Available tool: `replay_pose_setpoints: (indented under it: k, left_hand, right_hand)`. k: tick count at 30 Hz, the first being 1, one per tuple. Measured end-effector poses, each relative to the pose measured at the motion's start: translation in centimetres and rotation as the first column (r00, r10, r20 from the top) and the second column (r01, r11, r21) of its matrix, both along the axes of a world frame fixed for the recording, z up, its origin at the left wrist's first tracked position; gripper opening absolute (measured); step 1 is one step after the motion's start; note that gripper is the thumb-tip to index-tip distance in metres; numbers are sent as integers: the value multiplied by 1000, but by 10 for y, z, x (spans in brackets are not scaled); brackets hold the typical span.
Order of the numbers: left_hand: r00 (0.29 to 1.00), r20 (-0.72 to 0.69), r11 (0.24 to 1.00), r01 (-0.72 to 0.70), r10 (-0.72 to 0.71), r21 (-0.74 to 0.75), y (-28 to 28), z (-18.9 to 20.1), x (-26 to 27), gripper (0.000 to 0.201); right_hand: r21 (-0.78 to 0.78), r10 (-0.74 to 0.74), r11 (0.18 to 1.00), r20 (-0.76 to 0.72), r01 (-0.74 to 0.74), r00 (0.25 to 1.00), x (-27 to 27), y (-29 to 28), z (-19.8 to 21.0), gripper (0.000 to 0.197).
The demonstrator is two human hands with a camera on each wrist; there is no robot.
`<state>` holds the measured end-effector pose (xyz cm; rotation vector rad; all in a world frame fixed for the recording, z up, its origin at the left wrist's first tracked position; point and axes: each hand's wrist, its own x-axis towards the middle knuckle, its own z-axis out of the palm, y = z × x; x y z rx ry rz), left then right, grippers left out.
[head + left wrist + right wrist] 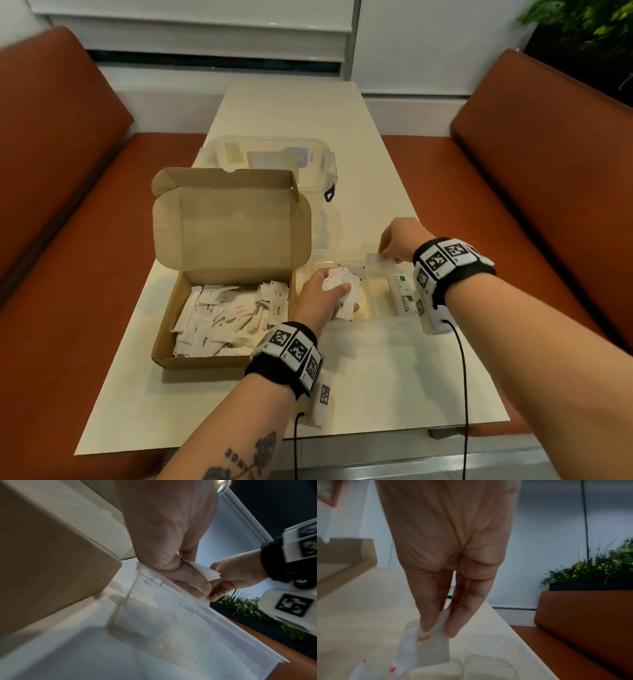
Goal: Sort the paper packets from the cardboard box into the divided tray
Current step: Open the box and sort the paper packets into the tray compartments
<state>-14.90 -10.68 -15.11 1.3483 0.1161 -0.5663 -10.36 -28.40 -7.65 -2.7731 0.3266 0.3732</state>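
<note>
Honestly, the cardboard box (222, 308) at my 10 o'clock is loaded with paper packets (219, 318), and the clear divided tray (371, 310) sits just beside it at 12. My left hand (322, 294) grips a loose bunch of packets (344, 286) over the tray; my right hand (399, 245) at 1 o'clock pinches a single salt packet (428, 646) by its top edge between fingertips (426, 626). They look featherlight, floppy, a bit slick, so I'd pinch edges, not squeeze.

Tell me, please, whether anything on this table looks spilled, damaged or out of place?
Nothing stands out. The cardboard box sits open with packets heaped loosely inside; the left hand holds a bunch of packets over the divided tray, and the right hand pinches one salt packet above it.
</note>
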Motion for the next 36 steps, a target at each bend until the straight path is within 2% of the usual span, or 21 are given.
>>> replay_pose_setpoints:
  k: [4,11,20,23,26,29,36]
  left_hand:
    - [1000,-19,1000,-7,7,-13,0,0,1,27]
    - [999,-31,998,-26,25,-51,0,-1,0,27]
    - [999,-37,998,-37,36,-44,1,-1,1,22]
    - [999,-33,999,-30,30,-10,2,-2,1,24]
    - [999,-30,1000,-22,22,-10,1,-1,1,23]
    - [999,-31,1000,-24,24,-5,1,1,1,24]
    - [999,-42,1000,-13,14,20,-1,5,4,30]
  right_hand:
    - [-178,59,981,-107,-77,993,11,9,-9,21]
    - [-293,118,939,-213,-178,970,20,13,-22,20]
    - [-306,149,929,-210,-209,966,24,20,-21,17]
    - [-301,146,931,-213,-207,966,23,21,-19,33]
    - [-301,157,928,-216,-219,964,23,18,-21,20]
    - [-313,166,918,-255,-244,952,21,16,-24,23]
    - [-354,133,906,-278,-230,951,15,18,-27,14]
